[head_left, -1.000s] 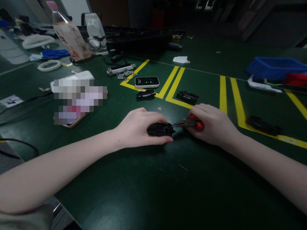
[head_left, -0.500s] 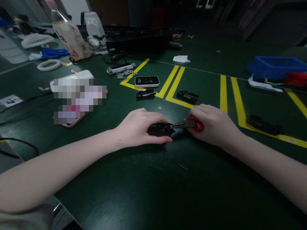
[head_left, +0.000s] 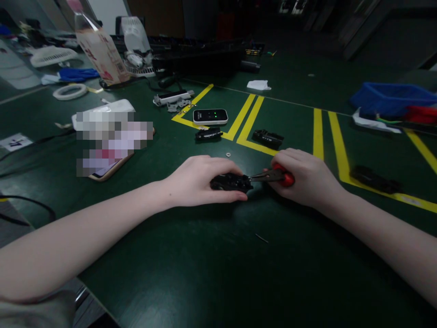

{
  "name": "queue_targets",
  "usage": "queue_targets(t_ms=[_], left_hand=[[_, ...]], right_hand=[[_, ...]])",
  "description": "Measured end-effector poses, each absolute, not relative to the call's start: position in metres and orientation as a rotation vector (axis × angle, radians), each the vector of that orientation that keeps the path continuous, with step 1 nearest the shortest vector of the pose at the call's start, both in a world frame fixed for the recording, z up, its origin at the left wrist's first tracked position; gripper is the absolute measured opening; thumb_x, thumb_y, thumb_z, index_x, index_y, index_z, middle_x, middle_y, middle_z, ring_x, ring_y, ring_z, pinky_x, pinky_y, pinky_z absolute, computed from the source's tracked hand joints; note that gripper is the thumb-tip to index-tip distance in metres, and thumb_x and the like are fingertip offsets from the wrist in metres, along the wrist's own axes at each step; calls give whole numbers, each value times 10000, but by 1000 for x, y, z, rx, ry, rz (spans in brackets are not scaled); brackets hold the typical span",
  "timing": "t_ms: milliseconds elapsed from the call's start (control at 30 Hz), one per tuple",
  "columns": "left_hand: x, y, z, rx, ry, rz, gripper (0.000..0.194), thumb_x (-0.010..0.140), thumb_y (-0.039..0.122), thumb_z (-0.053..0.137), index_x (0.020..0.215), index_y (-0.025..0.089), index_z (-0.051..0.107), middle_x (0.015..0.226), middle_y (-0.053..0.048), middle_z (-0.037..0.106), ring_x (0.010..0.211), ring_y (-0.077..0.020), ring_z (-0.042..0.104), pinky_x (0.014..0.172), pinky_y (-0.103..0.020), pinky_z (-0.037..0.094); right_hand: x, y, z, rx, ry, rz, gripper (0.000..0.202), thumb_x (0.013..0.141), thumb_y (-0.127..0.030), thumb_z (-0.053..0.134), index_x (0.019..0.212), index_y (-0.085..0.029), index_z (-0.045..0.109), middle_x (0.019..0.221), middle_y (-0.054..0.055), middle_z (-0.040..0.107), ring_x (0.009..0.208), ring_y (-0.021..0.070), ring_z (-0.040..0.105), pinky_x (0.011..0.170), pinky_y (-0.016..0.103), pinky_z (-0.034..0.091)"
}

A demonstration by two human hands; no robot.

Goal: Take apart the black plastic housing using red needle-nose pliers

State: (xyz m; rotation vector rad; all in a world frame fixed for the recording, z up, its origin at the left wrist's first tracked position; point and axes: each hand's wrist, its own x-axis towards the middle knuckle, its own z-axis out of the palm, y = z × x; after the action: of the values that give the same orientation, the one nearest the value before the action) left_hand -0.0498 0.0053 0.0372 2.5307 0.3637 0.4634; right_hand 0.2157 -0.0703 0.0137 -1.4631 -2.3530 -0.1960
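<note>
Between the thumb and fingers of my left hand (head_left: 201, 180) is a black plastic housing (head_left: 231, 182), lying on its long side just over the green table (head_left: 211, 269). My right hand (head_left: 298, 175) is wrapped round the red handles of needle-nose pliers (head_left: 271, 175). The pliers' thin jaws point left and meet the right end of the housing; whether they grip a part there is too small to tell. Behind my hands lies a small metal washer (head_left: 228, 155). A thin metal pin (head_left: 261, 238) rests on the table in front of them.
Similar black parts lie beyond: one (head_left: 208, 134) left, one (head_left: 268, 138) in the middle, one (head_left: 375, 179) right. A white-edged device (head_left: 210, 116) sits among yellow tape lines. A phone (head_left: 119, 155) and a bottle (head_left: 100, 50) stand left, a blue bin (head_left: 392, 98) at the right.
The pliers and my right hand have shifted slightly to the right. The housing's right end sits a little farther right and higher between my left fingers.
</note>
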Motion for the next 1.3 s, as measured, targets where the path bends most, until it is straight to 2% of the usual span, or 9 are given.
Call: queue_targets(t_ms=[233, 433, 533, 600, 800, 1000, 1167, 1233, 1300], left_hand=[[-47, 3, 33, 2350, 224, 364, 339, 867, 442, 690, 1077, 175, 684, 987, -28, 719, 860, -150, 661, 714, -239, 459], [-47, 5, 35, 2205, 167, 313, 317, 839, 383, 731, 1071, 170, 691, 998, -25, 716, 879, -147, 660, 755, -238, 481], [-47, 5, 35, 2065, 235, 344, 406, 809, 358, 769, 1147, 170, 646, 1099, -42, 689, 972, -164, 658, 820, -252, 510], [-47, 5, 34, 1926, 291, 359, 496, 793, 335, 788, 1214, 173, 581, 1149, -57, 663, 982, -168, 660, 806, -252, 535], [-46, 2, 30, 1585, 308, 339, 512, 855, 250, 733, 1271, 203, 437, 954, -12, 677, 660, -72, 634, 551, -157, 495], [-42, -2, 26, 1536, 345, 416, 479, 950, 228, 598, 1344, 217, 324, 877, 25, 618, 610, -58, 593, 568, -177, 502], [-41, 0, 24, 1564, 332, 399, 335, 993, 272, 523, 1294, 155, 435, 892, 8, 595, 636, -56, 580, 591, -186, 512], [-42, 0, 25, 1592, 335, 383, 399, 973, 306, 564, 1324, 157, 449, 980, -19, 599, 675, -64, 584, 606, -199, 516], [-42, -1, 27, 1661, 369, 367, 546, 904, 323, 672, 1375, 184, 432, 1067, -33, 585, 714, -77, 587, 618, -215, 519]], right_hand=[[210, -77, 19, -1392, -2404, -200, 108, 849, -253, 568, 787, -213, 489, 770, 61, 586, 688, 180, 520, 579, 326, 407], [212, -76, 18, -1306, -2425, -214, 131, 856, -260, 555, 768, -209, 472, 763, 54, 571, 668, 171, 491, 586, 326, 392], [213, -76, 17, -1295, -2411, -199, 145, 845, -270, 572, 774, -210, 461, 772, 48, 567, 662, 165, 491, 571, 314, 384], [213, -77, 17, -1294, -2399, -197, 139, 840, -270, 578, 781, -211, 466, 774, 45, 567, 667, 169, 498, 569, 313, 385], [213, -79, 18, -1333, -2362, -198, 134, 838, -249, 599, 797, -221, 474, 769, 40, 573, 669, 174, 518, 569, 320, 392], [211, -78, 18, -1382, -2331, -191, 148, 833, -283, 594, 782, -224, 468, 757, 42, 579, 675, 183, 538, 566, 320, 402], [209, -77, 16, -1399, -2345, -200, 116, 811, -293, 554, 785, -208, 480, 762, 56, 581, 683, 189, 531, 579, 326, 409], [209, -77, 17, -1417, -2349, -213, 114, 807, -289, 553, 789, -201, 483, 765, 60, 580, 683, 188, 528, 576, 322, 410], [209, -77, 19, -1435, -2354, -232, 108, 814, -280, 548, 794, -194, 485, 766, 64, 578, 681, 186, 525, 571, 318, 408]])
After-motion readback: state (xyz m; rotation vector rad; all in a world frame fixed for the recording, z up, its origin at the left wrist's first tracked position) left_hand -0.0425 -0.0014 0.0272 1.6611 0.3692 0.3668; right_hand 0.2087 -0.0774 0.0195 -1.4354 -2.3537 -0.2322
